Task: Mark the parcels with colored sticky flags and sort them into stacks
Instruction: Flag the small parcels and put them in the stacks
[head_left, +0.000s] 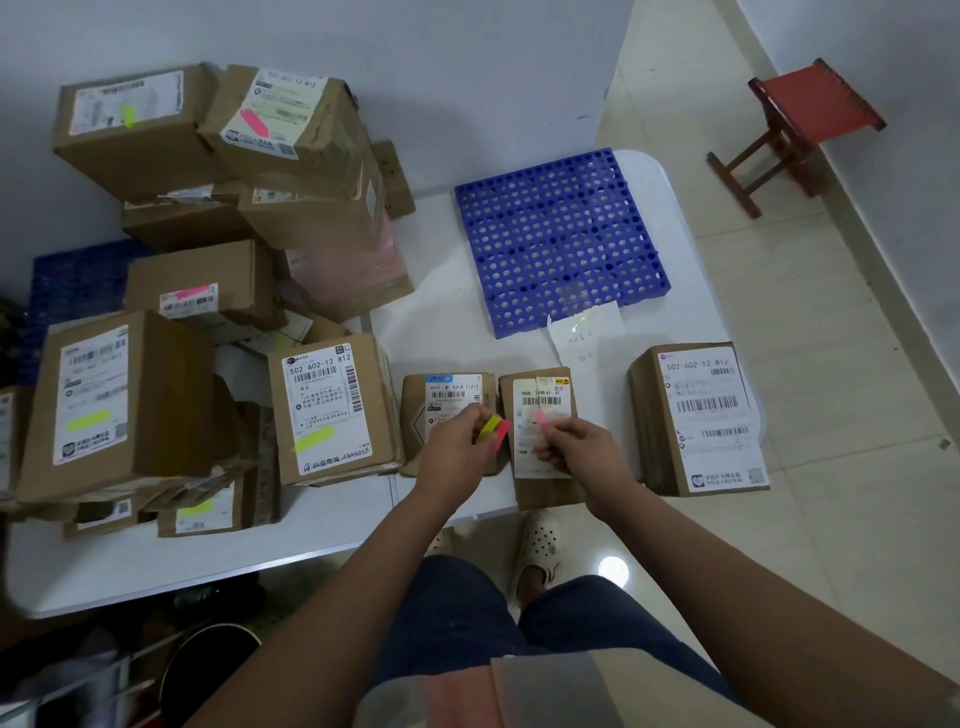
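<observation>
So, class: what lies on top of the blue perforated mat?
Only a white paper slip overlaps the front edge of the blue perforated mat; the mat's holes show the white table beneath. The slip's writing is unreadable.

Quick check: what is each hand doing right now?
Left hand: pinches the pad of yellow and pink sticky flags.
Right hand: pinches a single pink flag over the small parcel.

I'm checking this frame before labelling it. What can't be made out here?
All in the head view:
- Small parcel: lower label hidden by the left hand holding the flag pad.
- Middle parcel: label partly covered by the right hand pinching a pink flag.
- Handwritten note: blurred, unreadable.
- Left stack: lower boxes buried, the leftmost cut by the edge.
</observation>
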